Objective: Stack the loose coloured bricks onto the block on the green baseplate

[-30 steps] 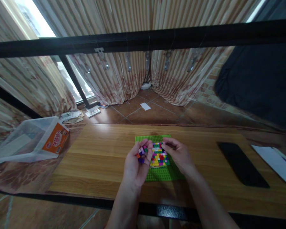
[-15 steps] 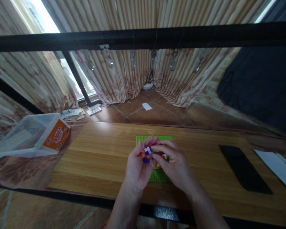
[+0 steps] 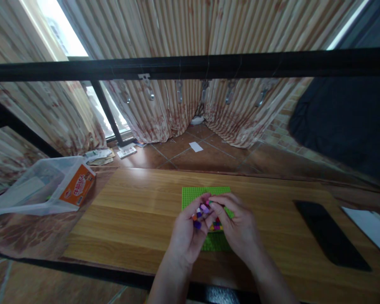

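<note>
My left hand [image 3: 186, 232] is cupped palm up, its fingers curled around several small toy bricks [image 3: 204, 209] in purple, white, orange and pink. Over that palm, my right hand [image 3: 239, 219] pinches with thumb and forefinger at a small pink and green brick [image 3: 209, 203]; the fingertips partly cover it. Beneath both hands lies a green studded baseplate [image 3: 190, 194] on the wooden board. More coloured bricks [image 3: 217, 226] in yellow, red and magenta show between the hands, partly hidden by them.
To the left stands a clear plastic bin [image 3: 34, 209] with an orange label. A black flat slab [image 3: 332, 236] lies on the right, beside white papers [image 3: 367, 221]. A black rail [image 3: 190, 67] with hanging metal hooks crosses beyond the wooden board [image 3: 129, 211].
The camera view has tilted up slightly, so everything sits lower. My right fingertips have moved closer in over the left palm, and the bricks there have shifted.
</note>
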Tool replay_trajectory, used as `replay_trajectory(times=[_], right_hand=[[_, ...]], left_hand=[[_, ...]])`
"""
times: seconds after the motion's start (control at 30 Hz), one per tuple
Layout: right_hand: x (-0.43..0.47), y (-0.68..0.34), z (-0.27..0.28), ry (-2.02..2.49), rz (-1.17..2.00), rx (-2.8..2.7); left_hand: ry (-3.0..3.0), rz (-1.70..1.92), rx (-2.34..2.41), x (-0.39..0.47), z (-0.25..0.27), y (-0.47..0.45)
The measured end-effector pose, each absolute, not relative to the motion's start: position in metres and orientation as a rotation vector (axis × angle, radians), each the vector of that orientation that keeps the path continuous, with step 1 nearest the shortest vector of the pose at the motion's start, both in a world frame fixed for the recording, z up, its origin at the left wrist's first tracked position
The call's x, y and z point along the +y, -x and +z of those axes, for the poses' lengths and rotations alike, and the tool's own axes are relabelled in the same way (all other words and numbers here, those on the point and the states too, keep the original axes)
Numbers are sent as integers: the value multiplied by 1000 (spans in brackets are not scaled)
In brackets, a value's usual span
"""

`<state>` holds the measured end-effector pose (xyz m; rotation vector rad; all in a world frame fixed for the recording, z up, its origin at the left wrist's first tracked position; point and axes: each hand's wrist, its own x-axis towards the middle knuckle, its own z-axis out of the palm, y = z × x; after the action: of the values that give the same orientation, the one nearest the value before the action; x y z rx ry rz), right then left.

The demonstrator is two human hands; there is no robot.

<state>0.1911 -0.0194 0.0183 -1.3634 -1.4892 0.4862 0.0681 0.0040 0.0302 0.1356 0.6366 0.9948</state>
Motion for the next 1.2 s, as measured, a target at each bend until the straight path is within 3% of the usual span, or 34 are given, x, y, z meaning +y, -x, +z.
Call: replay_trajectory(times=[0.27, 0.77, 1.0, 1.2], right_hand=[[-19, -196, 19, 1343, 760, -1270], [-19, -193, 16, 1310, 984, -1037], [-17, -235, 8, 1526, 670, -973], [-17, -244, -7, 1663, 700, -1135]], left_hand=[[-451, 952, 745, -1, 29, -68], [-792, 1137, 899, -3, 16, -79], [-605, 1194, 931, 3, 26, -69], [-523, 1221, 937, 9, 29, -58]])
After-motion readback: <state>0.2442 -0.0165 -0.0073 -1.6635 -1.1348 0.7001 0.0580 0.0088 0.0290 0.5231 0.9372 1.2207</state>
